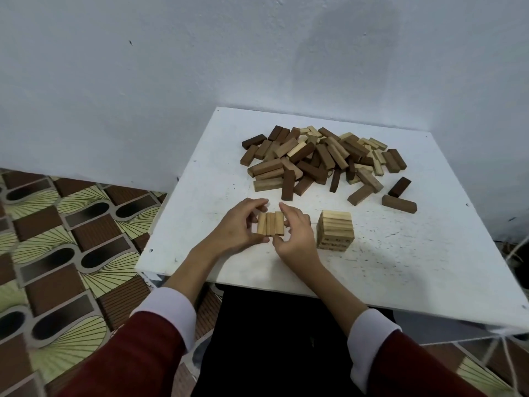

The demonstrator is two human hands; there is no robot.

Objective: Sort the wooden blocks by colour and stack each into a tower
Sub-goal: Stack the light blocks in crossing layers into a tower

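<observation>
Pale wood: three light blocks (270,223) lie side by side, touching, in a flat row on the white table (400,253), near its front edge and left of centre. In the head view, the left hand (240,224) curls around the row's left side, thumb at the near end and fingers at the far end. The right hand (294,230) curls around the right side in the same manner, index finger over the far end, thumb at the near end. Both hands grip the row between them.

Just right of the right hand stands a light tower (335,230), several layers high, upright and square, apart from the row.

Farther back, a mixed pile (320,159) of dark, mid-brown and light blocks lies unsorted. Loose dark blocks (399,203) lie at its near right edge, apart from the tower.

Red sleeves (137,356) with white cuffs cover both forearms. Patterned floor tiles (57,239) show at left; a pale wall (171,67) stands behind.
</observation>
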